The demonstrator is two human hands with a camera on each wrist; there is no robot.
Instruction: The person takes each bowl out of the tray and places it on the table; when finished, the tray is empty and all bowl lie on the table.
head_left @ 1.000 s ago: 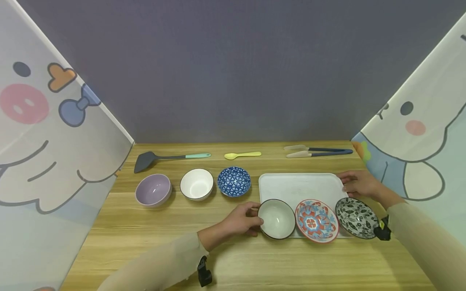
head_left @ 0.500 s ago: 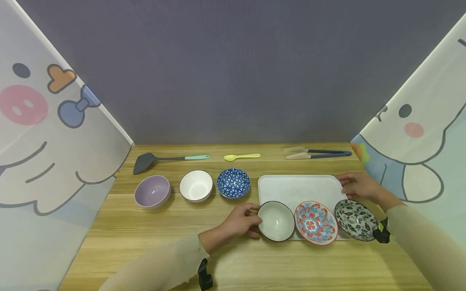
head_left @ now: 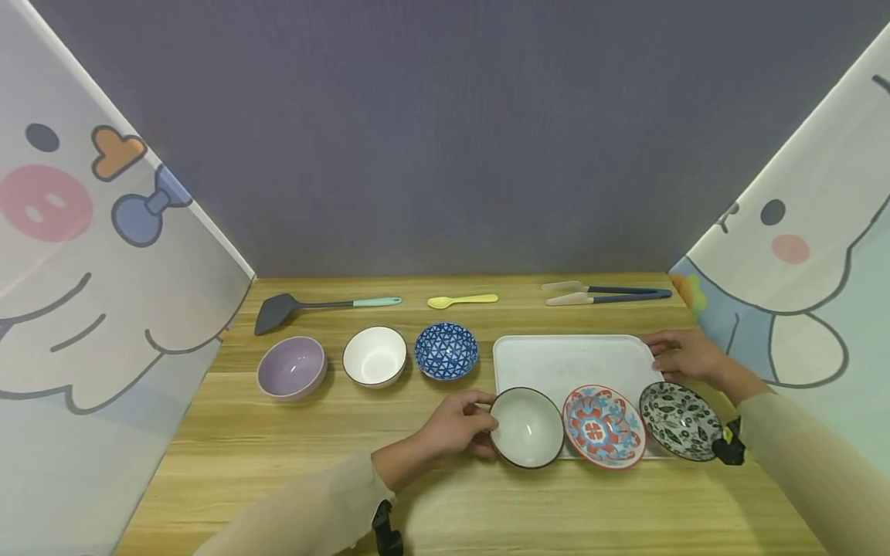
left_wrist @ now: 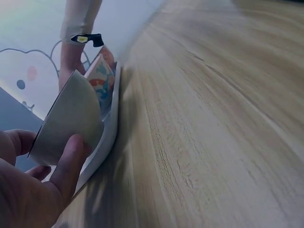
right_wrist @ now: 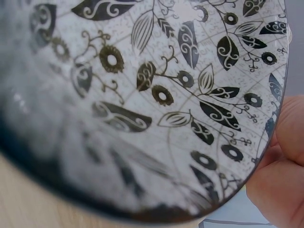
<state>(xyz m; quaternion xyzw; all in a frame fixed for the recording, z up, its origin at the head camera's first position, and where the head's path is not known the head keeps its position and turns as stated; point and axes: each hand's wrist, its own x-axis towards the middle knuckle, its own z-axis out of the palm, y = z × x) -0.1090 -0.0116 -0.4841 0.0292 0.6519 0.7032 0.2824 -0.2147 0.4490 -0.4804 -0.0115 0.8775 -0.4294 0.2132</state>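
Note:
My left hand [head_left: 455,425] grips the left side of a white bowl [head_left: 527,428] with a dark rim. In the left wrist view, its fingers [left_wrist: 71,159] press the bowl's outer wall [left_wrist: 78,116]. That bowl overlaps the near left corner of a white tray [head_left: 570,357]; whether it touches the tray is unclear. To its right are a red-and-blue patterned bowl [head_left: 603,427] and a black-and-white leaf-patterned bowl [head_left: 680,422], which fills most of the right wrist view. My right hand [head_left: 684,357] holds the tray's right edge, behind the leaf-patterned bowl; its grip is partly hidden.
On the wooden table [head_left: 278,455], a purple bowl [head_left: 292,368], a small white bowl [head_left: 375,357] and a blue patterned bowl [head_left: 446,351] stand left of the tray. Behind lie a spatula [head_left: 278,310], a yellow spoon [head_left: 462,300] and tongs [head_left: 619,296]. Walls enclose the table's back and sides.
My left hand has drawn the dark-rimmed white bowl slightly towards the table's front, and a small gap to the red-and-blue bowl shows little change. The right hand stays at the tray's edge.

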